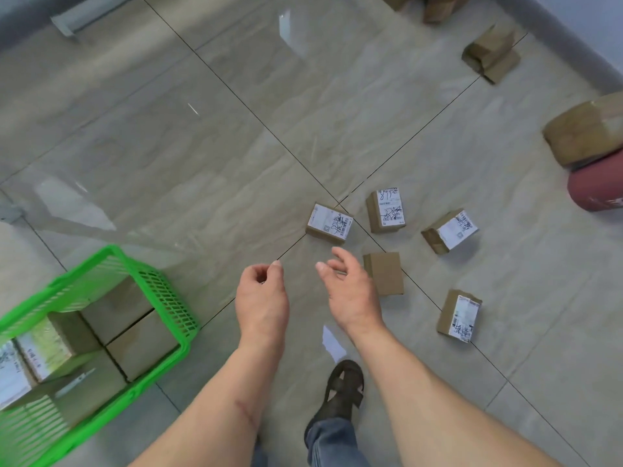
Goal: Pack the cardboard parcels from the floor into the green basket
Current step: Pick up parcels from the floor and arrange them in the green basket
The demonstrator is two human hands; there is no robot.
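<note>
Several small cardboard parcels lie on the tiled floor in front of me: a labelled one point(328, 224) straight ahead, another labelled one point(386, 211) to its right, a tilted one point(450, 230), a plain one point(386, 273) and a labelled one point(460, 315) nearer. The green basket point(168, 298) stands at the lower left with several parcels inside. My left hand point(261, 298) hovers above the floor, fingers loosely curled, holding nothing. My right hand point(350, 294) is beside the plain parcel with relaxed spread fingers, also empty.
More brown parcels lie far right point(492, 53) and at the right edge point(586, 129), next to a dark red cylinder point(596, 187). My sandalled foot point(345, 385) is on the floor below my hands. A wall runs along the upper right.
</note>
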